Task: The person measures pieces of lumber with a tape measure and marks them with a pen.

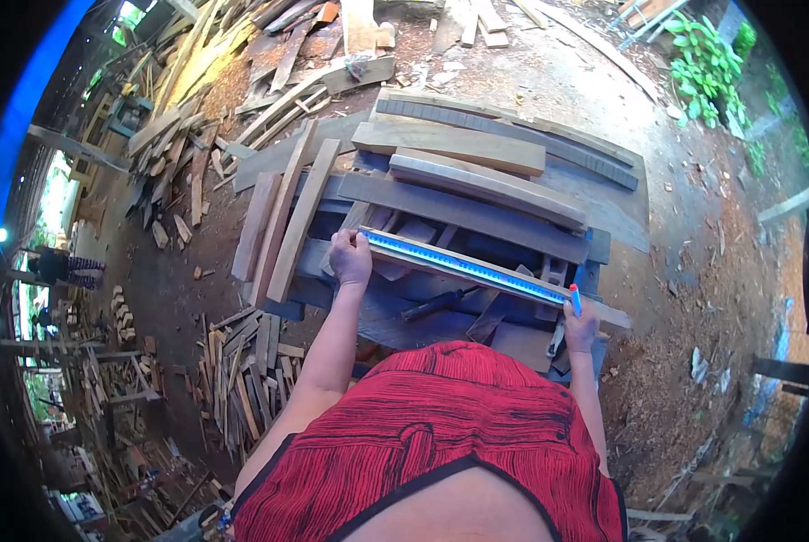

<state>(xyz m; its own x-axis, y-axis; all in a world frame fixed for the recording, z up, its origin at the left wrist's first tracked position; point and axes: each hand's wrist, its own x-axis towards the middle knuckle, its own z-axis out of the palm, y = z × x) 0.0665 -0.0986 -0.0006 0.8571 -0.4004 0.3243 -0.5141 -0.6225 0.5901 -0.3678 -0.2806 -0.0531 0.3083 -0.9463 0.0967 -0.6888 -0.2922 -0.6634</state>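
Observation:
A long straight ruler (463,264), blue-looking and marked along its length, lies along a narrow wooden board (441,268) that spans the workbench. My left hand (350,257) is closed at the ruler's left end, its fingertips pinching the ruler and the board's edge. At the other end, my right hand (581,325) grips a blue marker (575,300) with an orange-red tip pointing up. That hand also touches the ruler's right end; its exact finger placement is too small to tell. A dark-handled tool (436,304) lies below the board.
Several thick planks (477,185) lie across the bench beyond the ruler. More boards (287,217) lean at its left side. Scrap wood (251,361) is heaped on the ground to the left, with a larger pile (287,54) behind. A metal tool (556,336) sits near my right hand.

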